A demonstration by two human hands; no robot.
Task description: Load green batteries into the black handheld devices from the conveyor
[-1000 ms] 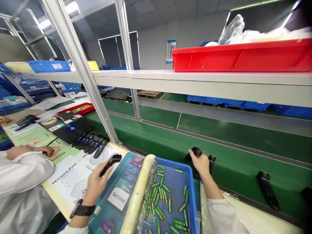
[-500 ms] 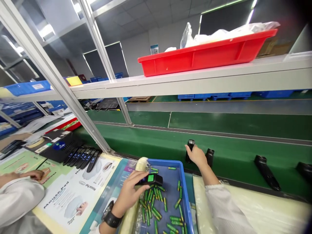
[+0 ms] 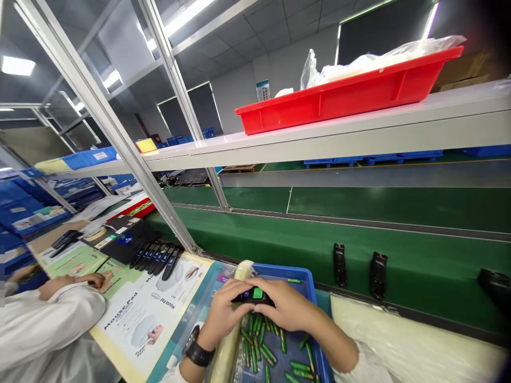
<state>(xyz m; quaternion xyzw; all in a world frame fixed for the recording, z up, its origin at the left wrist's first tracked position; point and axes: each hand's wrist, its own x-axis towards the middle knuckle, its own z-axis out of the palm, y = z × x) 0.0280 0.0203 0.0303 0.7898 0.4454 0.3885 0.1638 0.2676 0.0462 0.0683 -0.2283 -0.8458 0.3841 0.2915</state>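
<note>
Above a blue tray (image 3: 309, 282) of green batteries (image 3: 268, 352), a black device (image 3: 254, 296) with a lit green screen is held level between both hands. My left hand (image 3: 227, 308), with a black watch at the wrist, grips its left end. My right hand (image 3: 285, 304) has its thumb and fingers around the right end. Part of the device is hidden by the fingers. Beside the tray's left side lies a rolled pale foam bundle (image 3: 223, 355) in clear plastic.
Black devices (image 3: 340, 265) lie on the green belt (image 3: 255, 234); several more sit on the mouse pad (image 3: 138, 319) at left. A co-worker's sleeve (image 3: 59, 324) rests there. A red bin (image 3: 347, 98) stands on the shelf (image 3: 319, 135). Pale foam (image 3: 403, 330) lies at right.
My right hand has left the black device on the belt and come back to the device over the tray, now closed on its right end. Devices on the belt have shifted left. The view has turned slightly left.
</note>
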